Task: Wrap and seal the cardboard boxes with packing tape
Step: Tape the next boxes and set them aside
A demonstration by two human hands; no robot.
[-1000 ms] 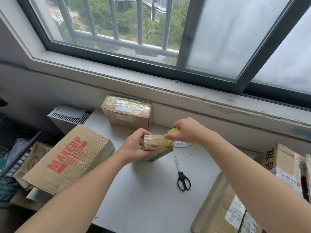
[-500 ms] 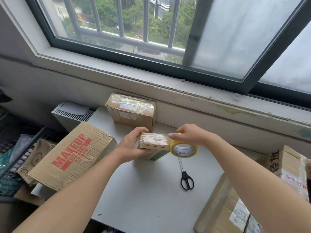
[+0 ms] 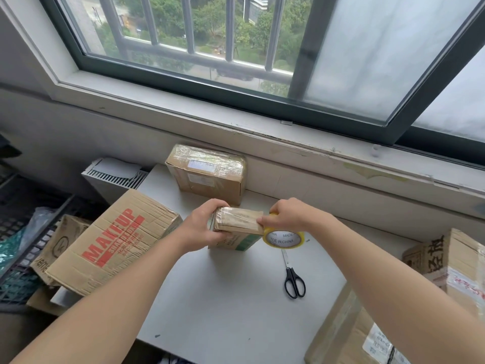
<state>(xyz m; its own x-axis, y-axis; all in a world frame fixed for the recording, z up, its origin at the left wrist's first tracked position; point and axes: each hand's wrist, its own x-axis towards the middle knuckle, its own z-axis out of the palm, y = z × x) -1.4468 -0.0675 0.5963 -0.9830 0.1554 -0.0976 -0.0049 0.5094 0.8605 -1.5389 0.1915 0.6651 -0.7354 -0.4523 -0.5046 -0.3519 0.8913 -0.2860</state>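
Note:
A small cardboard box, its top shiny with clear tape, stands on the white table near the middle. My left hand grips the box's left end. My right hand holds a yellow-rimmed roll of packing tape at the box's right end, with the tape running from the roll onto the box top. The roll's core reads "MADE IN CHINA".
Black scissors lie on the table right of centre. A taped box stands at the back by the wall. A big "MAKEUP" carton leans at the left. More boxes crowd the right edge; one lies at the front right.
My right hand has drawn the tape roll rightwards and down off the box's right end, so its printed core now shows. The camera has tilted a little.

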